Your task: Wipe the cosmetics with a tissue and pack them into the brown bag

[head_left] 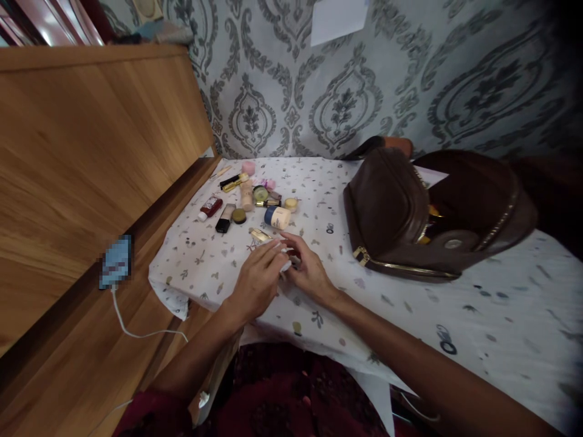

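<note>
Just below the frame's centre, the left hand [259, 276] and right hand [310, 270], fingers curled, grasp a small, mostly hidden whitish item [286, 266].

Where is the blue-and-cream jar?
Head view: the blue-and-cream jar is on the cloth just beyond the hands, beside the small yellowish pot, left of the brown bag.

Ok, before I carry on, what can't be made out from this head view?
All in the head view:
- Pale item: mostly covered by the left hand and right hand; its full shape is hidden.
- Brown bag: its sides and shadow hide much of the contents.
- Red bottle: label print too small to read.
- Blue screen: blurred into blocks.
- White paper: cut off by the top edge.
</note>
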### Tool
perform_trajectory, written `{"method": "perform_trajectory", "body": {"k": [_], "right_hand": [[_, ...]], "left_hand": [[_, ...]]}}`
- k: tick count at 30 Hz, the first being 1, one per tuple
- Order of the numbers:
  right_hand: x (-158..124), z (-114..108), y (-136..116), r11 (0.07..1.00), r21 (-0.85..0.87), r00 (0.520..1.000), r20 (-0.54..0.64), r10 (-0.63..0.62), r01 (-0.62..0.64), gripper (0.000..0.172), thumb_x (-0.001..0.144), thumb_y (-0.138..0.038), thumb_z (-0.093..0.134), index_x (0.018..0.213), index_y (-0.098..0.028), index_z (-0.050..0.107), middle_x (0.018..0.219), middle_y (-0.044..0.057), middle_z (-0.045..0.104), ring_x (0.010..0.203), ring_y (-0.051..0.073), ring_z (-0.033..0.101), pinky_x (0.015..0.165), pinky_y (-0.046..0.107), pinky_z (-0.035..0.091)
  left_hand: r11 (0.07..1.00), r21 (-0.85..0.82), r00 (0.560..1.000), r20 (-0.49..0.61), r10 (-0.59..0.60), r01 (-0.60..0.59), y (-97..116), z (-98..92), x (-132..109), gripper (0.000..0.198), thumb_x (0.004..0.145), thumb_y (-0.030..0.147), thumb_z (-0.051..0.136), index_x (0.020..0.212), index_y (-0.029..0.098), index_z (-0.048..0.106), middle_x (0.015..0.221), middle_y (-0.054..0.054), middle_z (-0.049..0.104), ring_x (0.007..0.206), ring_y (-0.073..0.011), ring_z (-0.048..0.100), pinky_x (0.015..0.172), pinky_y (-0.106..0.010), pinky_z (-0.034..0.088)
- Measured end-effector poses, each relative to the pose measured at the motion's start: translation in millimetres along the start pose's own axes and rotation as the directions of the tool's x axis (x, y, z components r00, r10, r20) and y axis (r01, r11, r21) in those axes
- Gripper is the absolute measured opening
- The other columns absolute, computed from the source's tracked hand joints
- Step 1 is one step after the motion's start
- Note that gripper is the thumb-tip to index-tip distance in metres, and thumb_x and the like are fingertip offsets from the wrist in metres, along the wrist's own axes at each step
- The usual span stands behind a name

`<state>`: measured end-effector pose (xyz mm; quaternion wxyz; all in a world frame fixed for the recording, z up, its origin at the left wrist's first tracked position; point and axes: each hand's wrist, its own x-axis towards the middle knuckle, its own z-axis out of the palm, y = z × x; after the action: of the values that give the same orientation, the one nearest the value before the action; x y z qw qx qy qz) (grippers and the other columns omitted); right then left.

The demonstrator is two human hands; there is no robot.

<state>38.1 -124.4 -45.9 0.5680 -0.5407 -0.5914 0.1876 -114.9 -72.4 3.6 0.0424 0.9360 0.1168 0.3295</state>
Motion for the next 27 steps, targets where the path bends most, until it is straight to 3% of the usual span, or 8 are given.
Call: {"method": "perform_trajectory", "body": {"k": [3,6,11,14,17,22,24,27], "right_hand": [[2,0,-1,0.999,0.007,0.998,0.060,0.034,-0.035,0.065,0.075,-0.012,0.050,0.139,-0.022,0.039,0.122,0.009,0.063,0.097,0.020,0.064,0.085,0.037,0.054],[5,5,3,0.993,-0.117,0.993,0.107,0.040,-0.028,0.065,0.070,-0.015,0.058,0.134,-0.016,0.045,0.120,0.013,0.062,0.102,0.025,0.062,0.089,0.043,0.052],[12,14,10,0.945,-0.327,0.995,0.080,0.064,-0.035,0.029,0.074,-0.012,0.054,0.101,-0.017,0.062,0.101,0.010,0.068,0.097,0.025,0.061,0.090,0.043,0.049],[12,11,2,0.944,-0.327,0.996,0.064,0.063,-0.039,0.019,0.083,-0.017,0.052,0.100,-0.018,0.061,0.095,0.008,0.068,0.087,0.022,0.061,0.081,0.038,0.051],[9,6,-15,0.931,-0.361,0.999,0.025,-0.043,0.049,0.019,0.091,-0.028,0.052,0.104,-0.018,0.060,0.093,0.008,0.067,0.087,0.023,0.060,0.082,0.038,0.050],[10,2,-34,0.875,-0.457,0.982,-0.016,-0.188,0.160,0.027,0.093,-0.028,0.051,0.117,-0.017,0.058,0.096,0.011,0.066,0.091,0.026,0.061,0.084,0.042,0.050],[11,3,-33,0.871,-0.464,0.983,-0.003,-0.184,0.162,0.030,0.092,-0.027,0.053,0.121,-0.018,0.057,0.101,0.011,0.067,0.094,0.027,0.061,0.084,0.043,0.051],[9,5,-27,0.894,-0.427,0.988,-0.002,-0.156,0.140,0.035,0.090,-0.027,0.057,0.124,-0.021,0.054,0.102,0.010,0.066,0.096,0.026,0.062,0.085,0.043,0.053]], "left_hand": [[0.999,0.037,1.000,0.007,0.023,-0.023,-1,0.2,-1,0.030,0.089,0.003,0.040,0.110,0.012,0.059,0.126,-0.015,0.064,0.129,-0.0252,0.052,0.107,-0.044,0.048],[0.998,0.048,1.000,0.011,0.026,-0.027,-3,0.1,-1,0.032,0.089,0.001,0.038,0.110,0.012,0.059,0.126,-0.015,0.064,0.130,-0.0253,0.051,0.107,-0.045,0.048],[1.000,-0.008,1.000,0.000,-0.022,0.022,-8,-1.4,-3,0.033,0.088,0.002,0.040,0.111,0.015,0.059,0.125,-0.014,0.064,0.130,-0.0242,0.052,0.107,-0.045,0.048],[0.995,-0.081,0.997,-0.039,-0.063,0.059,-17,-7.0,-3,0.034,0.088,0.002,0.040,0.114,0.016,0.058,0.124,-0.013,0.064,0.129,-0.0227,0.052,0.108,-0.044,0.046],[0.976,-0.177,0.986,-0.090,-0.143,0.125,-27,-14.9,-4,0.032,0.088,0.005,0.042,0.113,0.018,0.058,0.124,-0.010,0.065,0.125,-0.0210,0.055,0.108,-0.041,0.045],[0.866,-0.339,0.915,-0.037,-0.403,0.367,-38,-19.5,-10,0.025,0.084,0.010,0.048,0.103,0.018,0.062,0.101,-0.004,0.070,0.093,-0.0172,0.065,0.085,-0.029,0.052],[0.799,-0.408,0.876,0.007,-0.482,0.443,-40,-17.7,-13,0.021,0.083,0.012,0.049,0.098,0.017,0.063,0.090,-0.001,0.070,0.082,-0.0152,0.064,0.075,-0.025,0.051],[0.742,-0.461,0.842,0.021,-0.538,0.486,-41,-15.7,-18,0.018,0.084,0.014,0.050,0.097,0.017,0.063,0.088,0.000,0.069,0.080,-0.0148,0.063,0.073,-0.024,0.049]]}}
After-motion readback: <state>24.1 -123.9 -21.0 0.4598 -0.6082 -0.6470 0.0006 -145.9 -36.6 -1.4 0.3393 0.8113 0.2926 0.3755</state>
